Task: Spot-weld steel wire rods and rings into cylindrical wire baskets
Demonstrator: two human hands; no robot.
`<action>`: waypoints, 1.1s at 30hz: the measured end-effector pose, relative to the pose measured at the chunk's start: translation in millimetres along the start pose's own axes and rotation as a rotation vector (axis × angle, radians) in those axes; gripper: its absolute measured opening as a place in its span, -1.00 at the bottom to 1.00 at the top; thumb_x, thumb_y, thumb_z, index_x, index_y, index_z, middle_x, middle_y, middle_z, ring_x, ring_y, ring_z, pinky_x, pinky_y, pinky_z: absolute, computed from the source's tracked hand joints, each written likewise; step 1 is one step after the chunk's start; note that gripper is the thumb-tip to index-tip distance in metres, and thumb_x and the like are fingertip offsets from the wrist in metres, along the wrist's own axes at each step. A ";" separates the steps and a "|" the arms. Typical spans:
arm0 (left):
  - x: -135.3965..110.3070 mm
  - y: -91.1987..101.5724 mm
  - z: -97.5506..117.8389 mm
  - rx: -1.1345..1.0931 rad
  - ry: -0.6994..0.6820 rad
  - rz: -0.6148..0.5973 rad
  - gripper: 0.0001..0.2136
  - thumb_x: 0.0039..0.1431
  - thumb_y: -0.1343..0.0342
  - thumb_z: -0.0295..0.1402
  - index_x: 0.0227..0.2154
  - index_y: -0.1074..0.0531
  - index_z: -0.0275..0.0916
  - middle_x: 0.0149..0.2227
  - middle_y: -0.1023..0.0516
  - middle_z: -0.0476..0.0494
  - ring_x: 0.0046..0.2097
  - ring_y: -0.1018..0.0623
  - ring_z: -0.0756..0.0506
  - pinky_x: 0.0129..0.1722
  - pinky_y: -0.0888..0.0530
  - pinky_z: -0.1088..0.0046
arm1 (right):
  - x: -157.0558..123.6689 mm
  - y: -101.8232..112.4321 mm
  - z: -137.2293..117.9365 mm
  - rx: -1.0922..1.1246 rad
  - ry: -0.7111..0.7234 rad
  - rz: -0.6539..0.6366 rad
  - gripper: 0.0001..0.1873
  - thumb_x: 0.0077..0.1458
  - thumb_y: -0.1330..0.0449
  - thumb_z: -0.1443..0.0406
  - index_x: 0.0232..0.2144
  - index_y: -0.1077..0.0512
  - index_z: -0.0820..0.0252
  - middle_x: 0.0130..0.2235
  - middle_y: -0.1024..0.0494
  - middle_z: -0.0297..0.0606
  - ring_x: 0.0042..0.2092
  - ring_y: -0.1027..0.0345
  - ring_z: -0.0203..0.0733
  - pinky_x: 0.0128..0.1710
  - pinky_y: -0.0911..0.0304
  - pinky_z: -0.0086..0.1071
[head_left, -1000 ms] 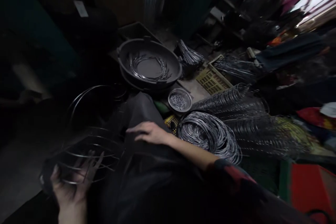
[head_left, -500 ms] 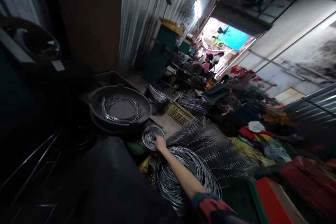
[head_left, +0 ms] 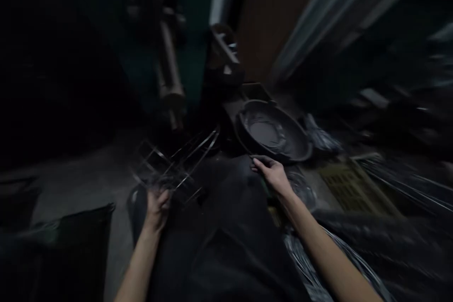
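The picture is dark and smeared by motion. My left hand (head_left: 156,207) is closed on the lower edge of a wire frame (head_left: 173,163) made of thin metal rings and rods, held over my dark-clothed lap (head_left: 219,226). My right hand (head_left: 272,173) reaches over my knee with its fingers pinched on a small dark piece I cannot make out, just in front of a big dark basin (head_left: 272,137). A coil of shiny wire (head_left: 311,264) lies under my right forearm.
A yellow plastic crate (head_left: 350,188) and bundles of wire (head_left: 406,184) lie at the right. A wooden post (head_left: 171,75) and dark machinery stand behind the frame. A dark bin (head_left: 78,236) sits at lower left on the grey floor.
The view swung left and down. My right hand came back from the small metal dish to my knee. My left hand and the wire frame are in sight again.
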State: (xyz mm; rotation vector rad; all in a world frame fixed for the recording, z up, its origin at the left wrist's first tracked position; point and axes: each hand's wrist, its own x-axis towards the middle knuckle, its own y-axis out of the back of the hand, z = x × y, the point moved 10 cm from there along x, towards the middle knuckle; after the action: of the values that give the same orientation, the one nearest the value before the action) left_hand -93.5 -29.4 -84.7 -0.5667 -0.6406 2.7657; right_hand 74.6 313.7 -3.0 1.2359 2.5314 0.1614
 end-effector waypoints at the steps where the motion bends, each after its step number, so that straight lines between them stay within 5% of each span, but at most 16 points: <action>1: -4.7 11.8 11.2 -0.002 -0.018 0.027 -0.47 -0.18 -0.38 -0.25 -0.07 -0.40 0.01 -0.15 -0.48 0.02 -0.09 -0.48 -0.05 -0.14 -0.49 0.42 | 0.5 -26.9 -9.4 0.074 -0.008 -0.055 -0.56 -0.20 -0.38 0.07 -0.32 -0.53 0.27 -0.42 -0.57 -0.27 -0.40 -0.45 -0.25 -0.29 -0.41 -0.35; 6: -10.1 16.2 30.4 -0.057 -0.040 0.046 -0.47 -0.23 -0.37 -0.32 -0.10 -0.39 -0.08 -0.14 -0.47 -0.02 -0.12 -0.49 -0.05 -0.17 -0.47 0.46 | -5.9 -130.1 -57.1 0.191 -0.027 -0.228 -0.56 -0.32 -0.45 0.07 -0.47 -0.51 0.29 -0.57 -0.50 -0.32 -0.54 -0.35 -0.35 -0.48 -0.31 -0.48; 11: -8.9 26.1 22.5 -0.119 0.020 0.080 -0.51 -0.24 -0.39 -0.28 -0.17 -0.39 -0.13 -0.17 -0.45 -0.01 -0.15 -0.51 -0.05 -0.15 -0.48 0.40 | -17.3 -179.4 -78.0 0.423 -0.114 -0.361 -0.57 -0.41 -0.48 0.13 -0.50 -0.50 0.29 -0.54 -0.49 -0.34 -0.50 -0.36 -0.40 -0.55 -0.20 -0.56; 24: -5.4 25.2 31.3 -0.137 0.084 0.148 -0.54 -0.20 -0.39 -0.26 -0.22 -0.35 -0.19 -0.21 -0.44 -0.03 -0.18 -0.50 -0.05 -0.05 -0.49 0.16 | -29.9 -208.5 -82.9 0.534 -0.282 -0.348 -0.67 -0.42 -0.51 0.32 -0.55 -0.49 0.33 -0.59 -0.44 -0.38 -0.53 -0.30 -0.46 -0.61 -0.15 -0.65; 33: -4.7 26.8 37.6 -0.173 0.100 0.212 -0.57 -0.22 -0.41 -0.28 -0.28 -0.36 -0.20 -0.28 -0.43 0.02 -0.28 -0.47 0.01 -0.12 -0.55 0.20 | -25.5 -216.6 -86.1 0.513 -0.286 -0.346 -0.78 -0.27 -0.45 0.38 -0.56 -0.47 0.32 -0.62 -0.41 -0.38 -0.56 -0.28 -0.48 -0.63 -0.16 -0.66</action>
State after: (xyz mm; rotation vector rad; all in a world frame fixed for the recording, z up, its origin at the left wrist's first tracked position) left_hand -109.2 -68.1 -64.5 -0.8497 -0.8464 2.8691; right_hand -101.3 162.8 32.6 0.8644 2.5500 -0.7287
